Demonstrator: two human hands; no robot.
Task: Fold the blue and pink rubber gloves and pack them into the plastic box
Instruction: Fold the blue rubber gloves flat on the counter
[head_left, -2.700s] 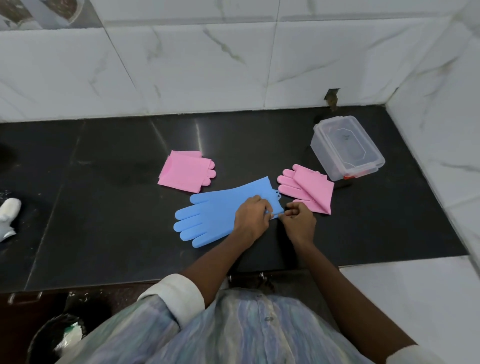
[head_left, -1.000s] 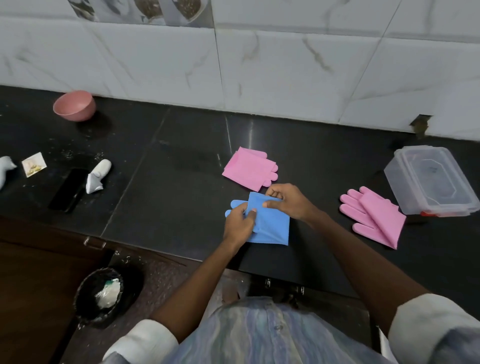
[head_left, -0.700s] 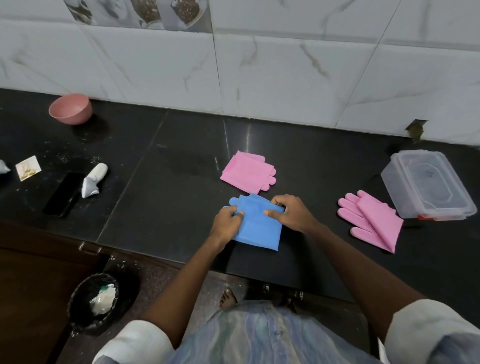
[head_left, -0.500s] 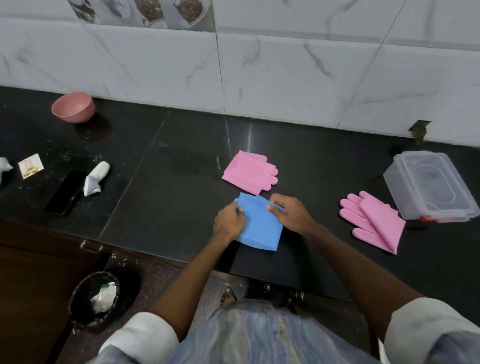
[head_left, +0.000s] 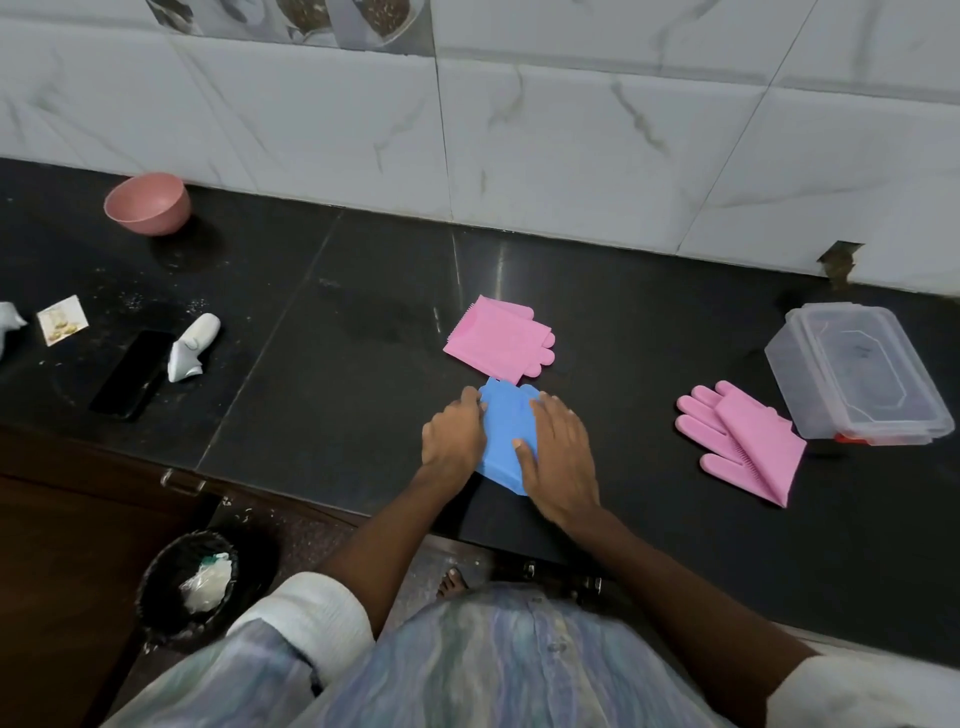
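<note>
A folded blue glove (head_left: 506, 431) lies on the black counter near its front edge. My left hand (head_left: 453, 435) rests against its left side with fingers curled at the edge. My right hand (head_left: 561, 457) lies flat on its right half, fingers spread, pressing it down. Just behind it lies a folded pink glove (head_left: 498, 340). A second pink glove (head_left: 748, 441), folded lengthwise, lies to the right. The clear plastic box (head_left: 857, 371) with its lid on stands at the far right, touching that glove's cuff end.
A pink bowl (head_left: 147, 203) stands at the back left by the tiled wall. A black phone (head_left: 132, 373), a white crumpled tube (head_left: 193, 345) and a small card (head_left: 62, 319) lie at the left. A black bin (head_left: 189, 587) stands on the floor below the counter edge.
The blue glove went from lying full length to a compact fold. In the last half second my right hand moved from pinching its top edge to lying flat on it.
</note>
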